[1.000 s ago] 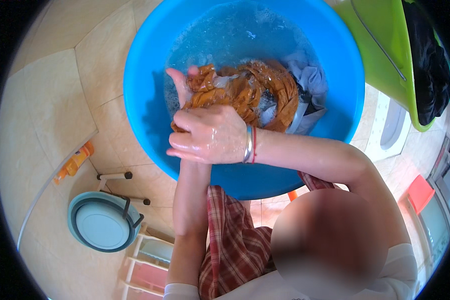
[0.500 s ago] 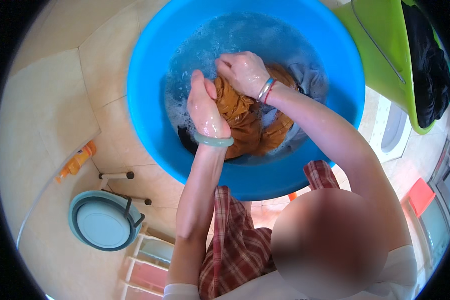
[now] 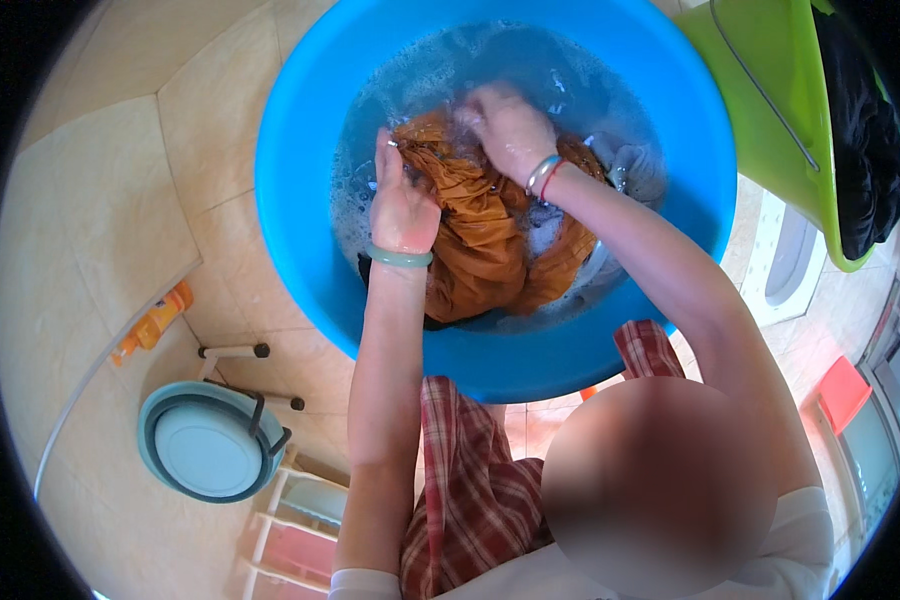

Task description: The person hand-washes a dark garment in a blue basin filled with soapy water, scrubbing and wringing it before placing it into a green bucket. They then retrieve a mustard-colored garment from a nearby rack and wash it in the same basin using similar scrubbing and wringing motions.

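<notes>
In a big blue basin (image 3: 300, 130) of sudsy water lies a wet, bunched brown garment (image 3: 475, 240). My left hand (image 3: 405, 205), a pale green bangle on its wrist, lies along the garment's left side with fingers stretched out and palm facing the cloth. Over the garment's upper part is my right hand (image 3: 510, 130), with a silver bracelet and a red cord at the wrist. Its fingers are smeared by motion, so their grip does not show. A grey-blue cloth (image 3: 635, 170) sits in the water to the right, and something dark partly shows at the lower left.
A green bucket (image 3: 770, 110) with black cloth (image 3: 865, 150) stands at the right, by a white ridged plastic piece (image 3: 785, 255). To the left are an orange bottle (image 3: 155, 322), a grey-blue folding basin (image 3: 210, 450) and a shelf rack (image 3: 290, 530). Red plaid cloth (image 3: 480, 490) covers my lap.
Both hands have moved apart, the left slightly left, the right up and right. The brown garment is more spread out and reaches higher between them.
</notes>
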Demonstrator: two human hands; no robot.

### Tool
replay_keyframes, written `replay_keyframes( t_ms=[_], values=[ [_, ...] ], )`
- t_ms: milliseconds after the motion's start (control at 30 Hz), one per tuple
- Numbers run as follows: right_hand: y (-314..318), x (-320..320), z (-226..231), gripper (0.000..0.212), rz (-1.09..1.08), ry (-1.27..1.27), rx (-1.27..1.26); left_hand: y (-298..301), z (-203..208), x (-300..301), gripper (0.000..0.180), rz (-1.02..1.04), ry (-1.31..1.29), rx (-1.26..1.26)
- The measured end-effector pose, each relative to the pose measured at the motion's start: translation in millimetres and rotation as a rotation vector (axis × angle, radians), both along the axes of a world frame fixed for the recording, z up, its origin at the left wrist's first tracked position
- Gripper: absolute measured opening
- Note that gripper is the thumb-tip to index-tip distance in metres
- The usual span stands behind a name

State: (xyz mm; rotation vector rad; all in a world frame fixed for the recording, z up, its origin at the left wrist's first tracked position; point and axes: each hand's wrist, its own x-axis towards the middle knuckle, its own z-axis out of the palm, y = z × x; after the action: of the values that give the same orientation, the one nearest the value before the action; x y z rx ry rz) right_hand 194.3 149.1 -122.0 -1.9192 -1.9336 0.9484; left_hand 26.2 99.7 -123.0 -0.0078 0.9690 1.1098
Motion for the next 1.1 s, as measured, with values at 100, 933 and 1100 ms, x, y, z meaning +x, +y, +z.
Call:
replay_keyframes(
  t_ms=[100,933,1100],
  values=[
    [-32.3,-24.4,32.6,0.008,0.498,0.23,0.588,8.7,-7.2,-7.1,0.056,-0.046,-0.16,-0.018],
    [9.2,-6.7,9.4,0.015,0.174,0.101,0.086,3.3,68.4,40.8,0.026,0.101,0.449,-0.085],
    [20.2,20.4,-9.1,0.032,-0.115,-0.063,-0.018,10.9,44.2,6.1,0.036,0.02,0.151,0.032]
  ],
)
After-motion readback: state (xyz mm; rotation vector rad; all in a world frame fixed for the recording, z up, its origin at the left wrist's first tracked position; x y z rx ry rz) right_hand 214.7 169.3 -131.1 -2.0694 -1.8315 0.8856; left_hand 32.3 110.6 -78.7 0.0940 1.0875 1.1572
